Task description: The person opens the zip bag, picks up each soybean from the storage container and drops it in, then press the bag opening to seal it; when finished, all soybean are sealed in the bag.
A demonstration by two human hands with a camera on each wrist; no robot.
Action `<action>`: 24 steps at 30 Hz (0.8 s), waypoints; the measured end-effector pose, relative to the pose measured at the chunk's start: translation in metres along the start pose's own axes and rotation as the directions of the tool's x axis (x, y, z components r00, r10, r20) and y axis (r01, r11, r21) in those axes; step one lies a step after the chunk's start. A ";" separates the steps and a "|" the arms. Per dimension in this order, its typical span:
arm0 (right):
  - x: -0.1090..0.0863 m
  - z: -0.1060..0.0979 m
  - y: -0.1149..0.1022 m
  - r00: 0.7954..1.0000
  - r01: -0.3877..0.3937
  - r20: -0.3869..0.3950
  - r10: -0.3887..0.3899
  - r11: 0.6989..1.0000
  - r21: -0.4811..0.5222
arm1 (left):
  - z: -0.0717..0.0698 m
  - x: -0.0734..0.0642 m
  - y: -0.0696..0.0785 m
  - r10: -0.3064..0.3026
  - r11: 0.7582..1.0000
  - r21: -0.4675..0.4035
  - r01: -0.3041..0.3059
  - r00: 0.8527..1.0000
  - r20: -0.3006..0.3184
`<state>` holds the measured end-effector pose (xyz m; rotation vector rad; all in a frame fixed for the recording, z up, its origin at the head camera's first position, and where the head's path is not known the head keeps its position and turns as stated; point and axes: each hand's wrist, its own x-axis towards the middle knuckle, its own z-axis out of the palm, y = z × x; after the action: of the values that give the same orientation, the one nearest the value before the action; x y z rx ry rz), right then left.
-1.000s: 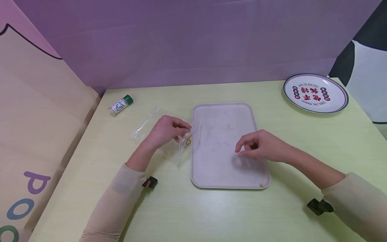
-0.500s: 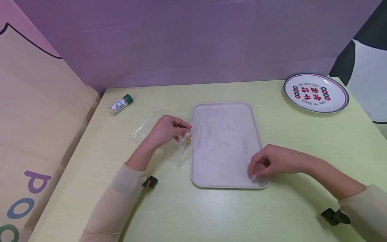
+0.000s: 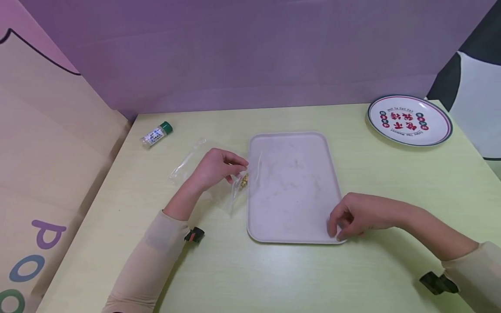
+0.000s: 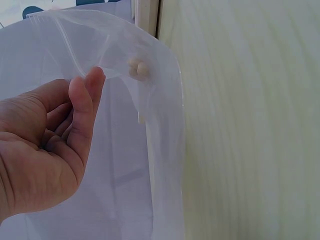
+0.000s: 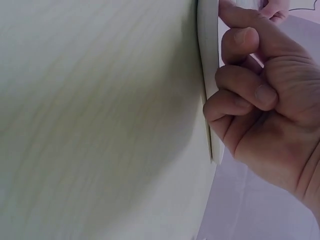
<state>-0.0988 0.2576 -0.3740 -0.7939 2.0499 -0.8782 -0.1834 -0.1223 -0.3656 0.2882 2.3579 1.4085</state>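
Observation:
My left hand (image 3: 214, 169) pinches the mouth of a clear plastic bag (image 3: 190, 161) at the left edge of a pale rectangular tray (image 3: 290, 187). Several small pale yellow beans (image 3: 244, 180) lie inside the bag. Up close in the left wrist view, a few beans (image 4: 138, 68) show through the film. At the tray's near right corner, my right hand (image 3: 364, 213) reaches down with bent fingers, thumb and forefinger close together on the surface. Those fingertips hide the spot of a single bean; whether they grip it is not visible. In the right wrist view, the other fingers curl beside the tray rim (image 5: 212, 55).
A small clear bottle (image 3: 156, 134) with a green cap lies at the back left of the table (image 3: 274, 278). An oval plate (image 3: 409, 121) with red lettering stands at the back right. Behind the table rises a purple panel (image 3: 250, 56).
My right hand has moved right and toward me, from above the tray's middle to its near right corner, covering the lone bean there. The left hand and bag have stayed still.

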 end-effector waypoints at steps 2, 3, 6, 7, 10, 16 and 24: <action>0.000 0.000 0.000 1.000 0.000 0.000 0.000 1.000 -0.006 | 0.000 0.000 0.000 0.001 1.000 0.002 -0.001 1.000 -0.002; 0.000 0.000 0.001 1.000 0.003 -0.001 -0.003 1.000 -0.008 | 0.000 0.000 0.000 0.001 1.000 0.003 -0.001 1.000 -0.002; 0.000 0.001 0.001 1.000 0.005 0.001 -0.005 1.000 -0.013 | 0.000 0.000 0.000 -0.002 1.000 -0.003 0.002 1.000 0.001; 0.001 0.001 0.002 1.000 0.003 0.002 -0.003 1.000 -0.013 | 0.000 0.000 0.000 -0.003 1.000 -0.004 0.003 1.000 0.002; 0.001 0.002 0.001 1.000 -0.013 0.003 0.013 1.000 -0.014 | 0.000 0.000 0.000 -0.007 1.000 -0.010 0.007 1.000 0.004; 0.002 0.003 -0.002 0.999 -0.040 -0.013 0.040 0.999 -0.032 | 0.000 0.000 0.001 -0.008 1.000 -0.007 0.008 1.000 -0.001; 0.002 0.008 -0.004 0.998 -0.009 -0.067 -0.001 0.989 -0.146 | 0.001 0.001 0.000 -0.016 1.000 0.001 0.016 1.000 0.001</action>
<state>-0.0925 0.2514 -0.3749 -0.8488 2.1932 -0.7682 -0.1838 -0.1212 -0.3664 0.2691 2.3554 1.3994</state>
